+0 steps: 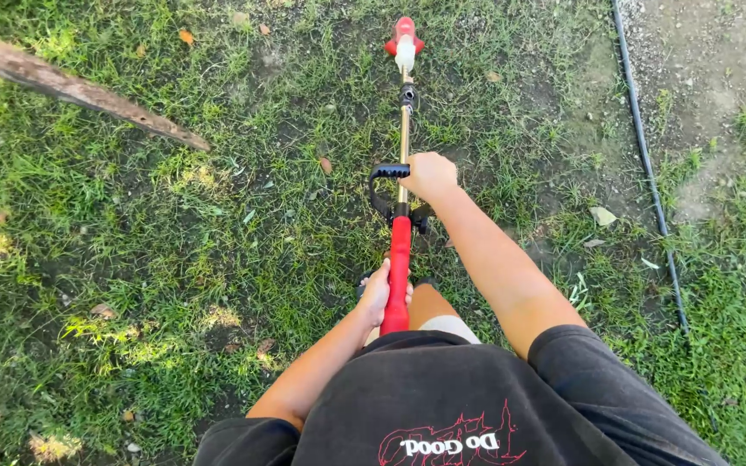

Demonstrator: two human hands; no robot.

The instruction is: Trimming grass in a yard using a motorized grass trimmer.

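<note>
While the person is standing over the grass, both hands are gripping one long tool that is running straight away from the body.

Fallen branch (79, 91): lying well off to the left of both grips, slanting across the grass (157, 259), apart from the tool.

Left hand (379, 292): wrapping closed around the red rear grip (399, 276) of the string trimmer (402, 173), close in against the body; this is the nearer hand.

Long axis: the shaft (405, 121) is pointing forward and slightly down from the left hand, almost dead ahead, with hardly any lean to either side.

Right hand (429, 175): reaching further out with the arm stretched, fingers clamping shut on the black loop handle (383, 185) just ahead of the red grip.

Cutting head (404, 43): sitting at the far end of the shaft, well beyond the right hand, red and white, hovering at the grass; whether it is touching the ground I cannot tell.

Black hose (649, 173): trailing along the ground well to the right of both grips, beside a bare dirt patch (710, 60).
</note>
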